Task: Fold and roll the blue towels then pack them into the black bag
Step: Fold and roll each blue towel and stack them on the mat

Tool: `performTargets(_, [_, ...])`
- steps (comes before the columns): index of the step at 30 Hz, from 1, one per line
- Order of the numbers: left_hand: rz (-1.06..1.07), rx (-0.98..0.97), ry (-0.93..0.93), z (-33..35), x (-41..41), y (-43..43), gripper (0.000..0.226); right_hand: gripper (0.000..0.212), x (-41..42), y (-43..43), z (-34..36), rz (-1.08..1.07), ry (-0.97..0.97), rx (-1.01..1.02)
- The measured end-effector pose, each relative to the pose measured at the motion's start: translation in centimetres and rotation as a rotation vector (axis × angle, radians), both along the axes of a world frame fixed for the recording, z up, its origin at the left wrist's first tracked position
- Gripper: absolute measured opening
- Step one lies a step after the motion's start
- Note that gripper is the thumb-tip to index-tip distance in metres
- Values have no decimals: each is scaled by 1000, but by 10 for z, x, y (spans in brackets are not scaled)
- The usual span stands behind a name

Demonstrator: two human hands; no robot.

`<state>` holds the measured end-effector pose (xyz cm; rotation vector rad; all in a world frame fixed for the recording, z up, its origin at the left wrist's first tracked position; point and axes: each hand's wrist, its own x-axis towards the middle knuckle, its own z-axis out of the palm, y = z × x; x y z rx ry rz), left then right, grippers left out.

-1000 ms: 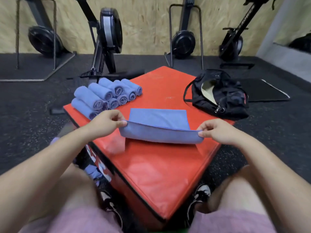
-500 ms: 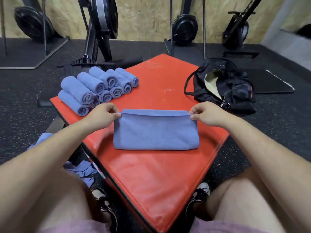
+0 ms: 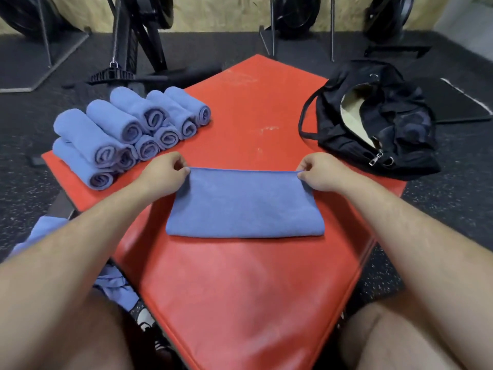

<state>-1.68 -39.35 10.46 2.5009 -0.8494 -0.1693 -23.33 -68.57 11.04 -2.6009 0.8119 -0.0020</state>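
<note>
Folded blue towel (image 3: 245, 204) lay flat across the middle of the red pad (image 3: 240, 303), its far edge pinched at one corner by the left hand (image 3: 162, 172) and at the other by the right hand (image 3: 320, 173), the hands well apart; open pad surface extended beyond that edge and toward the near corner. Rolled towels (image 3: 128, 129) were stacked at the pad's left corner, near the left hand, and loose blue cloth (image 3: 112, 284) lay on the floor beside the left edge. Black bag (image 3: 394, 129) sat unzipped at the pad's right edge, pale lining showing, its contents not discernible.
</note>
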Motion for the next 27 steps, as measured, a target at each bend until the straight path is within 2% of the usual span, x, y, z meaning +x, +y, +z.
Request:
performTargets(2, [-49, 25, -26, -3, 3, -2, 3, 5, 0, -2, -5, 19, -15, -8])
performTargets(6, [-157, 107, -13, -6, 9, -2, 11, 10, -2, -3, -11, 76, -85, -26])
performTargets(11, [-155, 132, -10, -8, 16, 1, 11, 10, -6, 1, -16, 76, -98, -54])
performTargets(14, [-188, 187, -80, -7, 15, 0, 15, 13, -11, 6, -18, 75, -93, -97])
performTargets(18, [-271, 256, -98, -8, 3, -6, 28, 23, -15, 11, -22, 44, -67, -77])
performTargets(21, [-263, 319, -209, -8, -5, -11, 30, 36, -19, 27, -12, -9, 9, -172])
performTargets(24, [-354, 213, -210, -2, -27, -28, 32, 33, -26, 70, 12, 53, -77, -244])
performTargets(27, [-517, 155, -104, 3, -49, -52, 36, 27, -34, 131, 26, 239, -117, -90])
